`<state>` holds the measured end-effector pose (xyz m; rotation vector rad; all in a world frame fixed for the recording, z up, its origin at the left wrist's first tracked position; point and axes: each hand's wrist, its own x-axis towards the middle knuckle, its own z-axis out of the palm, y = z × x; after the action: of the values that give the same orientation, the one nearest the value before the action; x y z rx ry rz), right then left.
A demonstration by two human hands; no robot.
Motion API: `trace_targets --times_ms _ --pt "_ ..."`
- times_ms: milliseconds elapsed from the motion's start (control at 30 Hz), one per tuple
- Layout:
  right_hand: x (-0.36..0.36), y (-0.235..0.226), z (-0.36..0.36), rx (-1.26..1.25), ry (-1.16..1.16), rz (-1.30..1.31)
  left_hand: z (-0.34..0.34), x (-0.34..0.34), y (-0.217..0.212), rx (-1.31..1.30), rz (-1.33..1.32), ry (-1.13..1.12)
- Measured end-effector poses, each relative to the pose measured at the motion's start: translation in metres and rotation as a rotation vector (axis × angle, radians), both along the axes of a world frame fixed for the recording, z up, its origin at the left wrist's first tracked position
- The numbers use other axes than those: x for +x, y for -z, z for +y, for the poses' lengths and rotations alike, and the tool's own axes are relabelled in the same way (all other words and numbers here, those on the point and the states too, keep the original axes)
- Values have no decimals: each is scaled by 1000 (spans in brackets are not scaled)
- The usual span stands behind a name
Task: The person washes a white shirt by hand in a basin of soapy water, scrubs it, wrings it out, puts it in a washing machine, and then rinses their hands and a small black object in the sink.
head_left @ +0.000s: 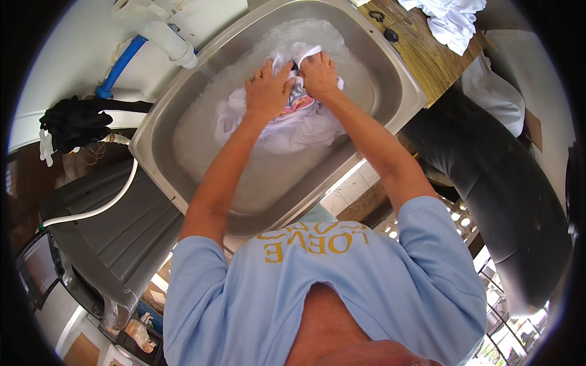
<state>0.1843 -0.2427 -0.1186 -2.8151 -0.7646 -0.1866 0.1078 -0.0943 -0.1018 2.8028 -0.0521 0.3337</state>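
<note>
A white garment (299,131) with a grey, pink and orange print lies bunched in cloudy, sudsy water in a stainless steel sink (392,85). Over its far part, my left hand (267,91) has its fingers curled into the wet cloth. My right hand (319,76) sits close beside it, gripping a raised fold of the same garment. Some fingertips are hidden in the cloth. The garment's near part spreads loosely toward me, partly under the water.
White pipe fittings (165,39) and a blue pipe (122,66) stand at the far left. Black cloth (76,125) hangs near a white hose (125,190). Right of the sink, a wooden board (421,61) holds white cloth (453,27). A black padded object (488,177) stands nearby.
</note>
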Motion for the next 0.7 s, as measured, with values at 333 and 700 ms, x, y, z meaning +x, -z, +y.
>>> trace_targets --times_ms 333,700 --pt "26 -8 46 1334 466 847 -8 51 16 -597 -219 -231" --pt "3 -33 35 1566 667 1063 20 58 -17 -489 -60 -74"
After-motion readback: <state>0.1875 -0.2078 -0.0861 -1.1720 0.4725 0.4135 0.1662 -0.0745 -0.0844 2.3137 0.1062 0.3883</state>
